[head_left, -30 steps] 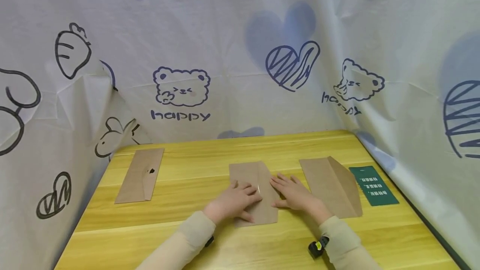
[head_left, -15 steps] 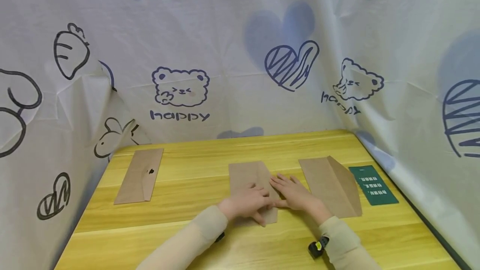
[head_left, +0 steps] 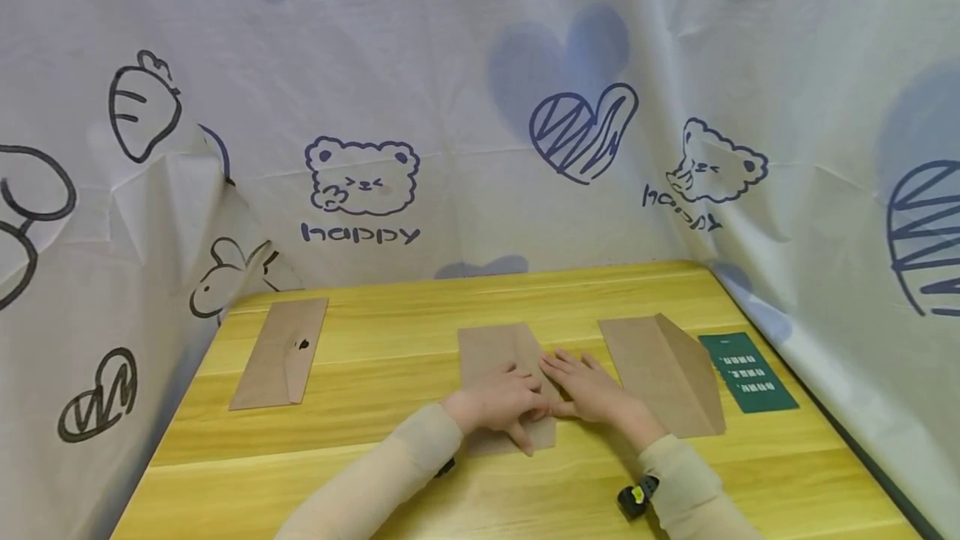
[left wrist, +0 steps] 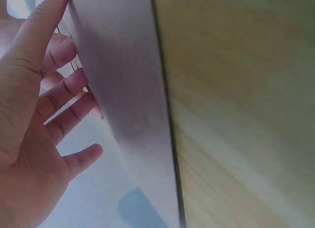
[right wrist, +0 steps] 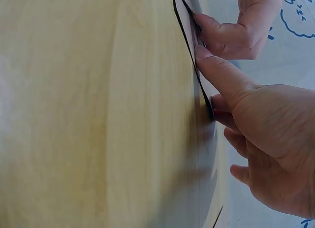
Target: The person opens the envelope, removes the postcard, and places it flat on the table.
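Observation:
A brown paper envelope lies flat at the middle of the table, its flap side toward the right. Across its lower half rests my left hand, fingertips at the flap and thumb pointing toward the near edge. My right hand presses on the flap's right edge with spread fingers. The two hands meet at the fingertips in the head view. In the right wrist view, the right thumb touches the envelope's edge close beside the left fingers. The left wrist view shows the left fingers extended along the paper.
To the right lies a second brown envelope with its flap spread out. Beside it is a dark green card with white print. A closed brown envelope with a small black mark lies far left. Patterned white curtains surround the wooden table.
My left hand has slid right across the envelope, from its left half to the flap beside my right hand. The right hand has stayed in place.

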The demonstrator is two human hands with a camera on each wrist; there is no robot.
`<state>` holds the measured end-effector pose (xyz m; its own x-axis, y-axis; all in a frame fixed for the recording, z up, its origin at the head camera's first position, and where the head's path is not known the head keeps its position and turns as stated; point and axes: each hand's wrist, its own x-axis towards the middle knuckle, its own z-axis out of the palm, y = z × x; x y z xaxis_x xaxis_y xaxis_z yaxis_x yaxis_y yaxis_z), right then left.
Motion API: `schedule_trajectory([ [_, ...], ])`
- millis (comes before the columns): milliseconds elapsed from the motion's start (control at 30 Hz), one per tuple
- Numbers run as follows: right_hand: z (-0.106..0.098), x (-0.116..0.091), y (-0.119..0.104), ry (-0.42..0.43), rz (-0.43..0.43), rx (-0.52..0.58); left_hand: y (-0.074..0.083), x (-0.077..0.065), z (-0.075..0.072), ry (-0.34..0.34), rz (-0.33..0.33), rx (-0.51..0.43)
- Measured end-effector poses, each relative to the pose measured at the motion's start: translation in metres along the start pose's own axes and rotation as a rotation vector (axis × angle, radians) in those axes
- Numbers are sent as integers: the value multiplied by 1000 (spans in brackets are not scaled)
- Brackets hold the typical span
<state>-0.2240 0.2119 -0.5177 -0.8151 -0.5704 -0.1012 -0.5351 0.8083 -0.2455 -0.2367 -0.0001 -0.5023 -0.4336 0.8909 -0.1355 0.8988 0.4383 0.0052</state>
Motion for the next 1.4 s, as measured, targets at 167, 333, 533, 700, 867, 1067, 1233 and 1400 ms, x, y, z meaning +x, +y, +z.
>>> schedule_trajectory([
  [167,2,0,2,13,-13,4,3,-6,-3,31,-5,-19],
  [333,2,0,2,12,3,16,5,-14,-6,66,-7,25],
  [533,3,1,1,-4,18,18,7,-24,0,110,32,134],
  [700,3,4,4,22,-31,-38,5,-30,5,170,54,138],
  [867,-3,11,6,60,-143,-170,3,-31,8,212,68,154],
  [1067,-10,17,9,53,-238,-223,1,-31,9,244,79,154],
  [1233,-10,23,13,28,-304,-266,0,-33,9,255,85,134],
  [1400,-12,28,13,-32,-330,-366,0,-35,9,255,83,124],
])
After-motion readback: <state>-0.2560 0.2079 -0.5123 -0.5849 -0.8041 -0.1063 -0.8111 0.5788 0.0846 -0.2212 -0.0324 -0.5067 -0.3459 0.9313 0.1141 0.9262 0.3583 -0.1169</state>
